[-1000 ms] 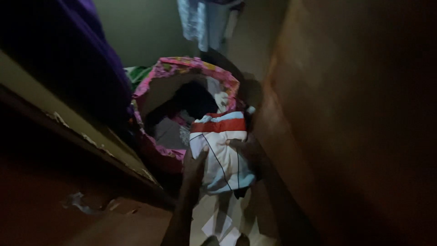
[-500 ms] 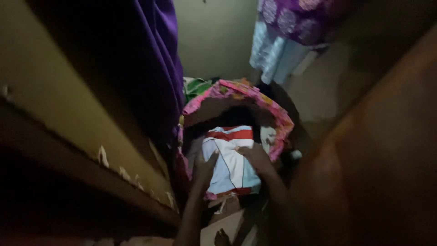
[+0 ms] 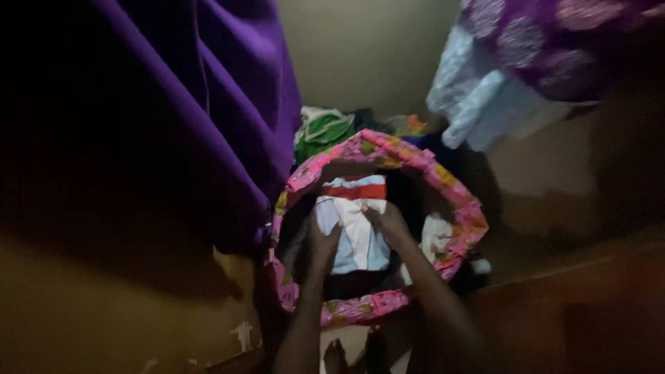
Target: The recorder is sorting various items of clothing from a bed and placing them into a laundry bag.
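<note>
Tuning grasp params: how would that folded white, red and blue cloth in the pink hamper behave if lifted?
The folded cloth is probably floppy: it creases under both hands, left hand and right hand. Likely light for its bulk and apt to unfold if lifted by one edge. The pink hamper looks soft-walled and may give if pushed.

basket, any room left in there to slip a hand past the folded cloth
Inside the pink basket, a dark gap lies right of the folded cloth, before the white garment. Left side is crowded: left hand, right hand press there.
</note>
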